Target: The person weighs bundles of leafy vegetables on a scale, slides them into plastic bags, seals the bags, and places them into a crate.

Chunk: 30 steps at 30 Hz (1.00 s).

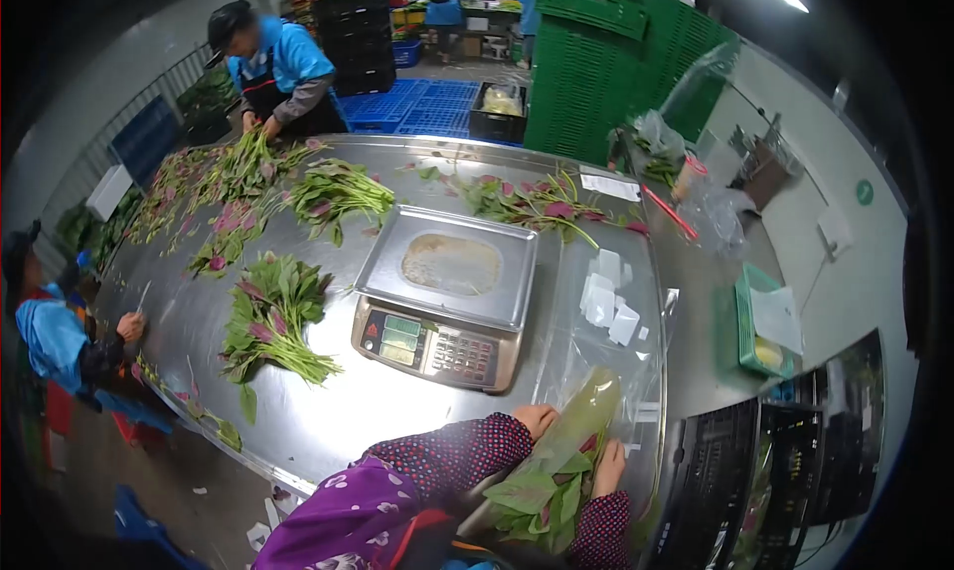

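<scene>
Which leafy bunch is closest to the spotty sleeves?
The bunch between the person's left hand and right hand, at the picture's bottom. The other bunches are farther up the table.

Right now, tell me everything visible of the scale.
The scale stands slightly askew on the metal table. Its silvery, metal-looking rectangular pan shows a brownish oval patch and carries nothing. The beige body below has greenish display windows at left and a keypad at right; any readout is illegible.

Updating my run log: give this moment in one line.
left hand, right hand: either side of greens and clear plastic; scale: nothing on pan; leafy bunch: left of scale
</scene>
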Tool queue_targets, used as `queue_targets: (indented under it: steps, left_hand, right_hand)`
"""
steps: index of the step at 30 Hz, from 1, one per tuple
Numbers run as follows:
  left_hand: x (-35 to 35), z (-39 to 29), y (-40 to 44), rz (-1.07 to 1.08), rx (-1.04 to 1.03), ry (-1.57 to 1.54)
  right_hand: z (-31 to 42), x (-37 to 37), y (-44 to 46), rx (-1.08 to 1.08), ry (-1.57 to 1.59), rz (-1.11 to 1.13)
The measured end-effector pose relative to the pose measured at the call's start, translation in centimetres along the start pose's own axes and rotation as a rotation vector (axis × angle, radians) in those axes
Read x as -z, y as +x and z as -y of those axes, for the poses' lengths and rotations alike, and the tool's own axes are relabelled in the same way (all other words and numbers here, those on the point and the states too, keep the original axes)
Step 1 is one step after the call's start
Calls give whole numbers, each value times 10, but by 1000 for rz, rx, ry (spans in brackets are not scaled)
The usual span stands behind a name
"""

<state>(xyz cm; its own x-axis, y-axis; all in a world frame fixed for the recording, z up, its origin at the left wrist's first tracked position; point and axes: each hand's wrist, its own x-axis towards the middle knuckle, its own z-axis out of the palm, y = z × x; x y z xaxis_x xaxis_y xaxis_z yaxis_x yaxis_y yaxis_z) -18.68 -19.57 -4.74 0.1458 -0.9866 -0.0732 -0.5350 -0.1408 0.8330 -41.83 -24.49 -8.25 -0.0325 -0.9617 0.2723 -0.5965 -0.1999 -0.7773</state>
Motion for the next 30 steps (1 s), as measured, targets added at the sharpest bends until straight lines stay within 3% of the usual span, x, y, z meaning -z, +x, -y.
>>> queue_targets:
  steps: [3, 5, 6, 7, 8, 9, 10, 12, 15, 17, 19, 20, 25, 29, 30]
  left_hand:
    - [7, -4, -31, 17, 46, 20]
    - [14, 7, -59, 91, 93, -168]
    - [9, 12, -59, -25, 93, -272]
    - [-6, 15, -56, -143, 96, -375]
    - [-5, 14, -53, -87, 108, -388]
    - [-3, 13, -49, -30, 121, -398]
    - [9, 9, -45, 199, 144, -325]
    - [0, 14, -40, 164, 22, -157]
    - [-3, 33, -62, -16, -292, 76]
    - [15, 26, -97, -23, -190, 106]
    - [31, 12, -136, -3, -140, 90]
    - [44, 7, -158, 13, -134, 62]
    - [48, 17, -169, -185, -181, -128]
    - [59, 15, -222, -250, -245, -109]
    - [68, 23, -232, -57, -196, -131]
  right_hand:
    - [49, 56, 10, -154, -324, 507]
    - [22, 51, -18, -79, 56, 317]
    - [14, 46, -29, -46, 248, 238]
    - [40, 48, -25, -303, 324, 281]
    - [86, 59, -16, -566, 387, 320]
    - [94, 57, -13, -607, 367, 354]
    - [102, 56, -11, -646, 347, 388]
    - [53, 40, -16, -264, 202, 452]
    - [63, 62, -65, 349, -395, 422]
    - [65, 83, -98, 554, -652, 439]
    - [70, 90, -116, 678, -791, 483]
    - [94, 95, -126, 623, -563, 384]
    - [-1, 82, -147, 683, -839, 532]
    - [63, 67, -161, 674, -734, 609]
    - [75, 65, -163, 685, -709, 620]
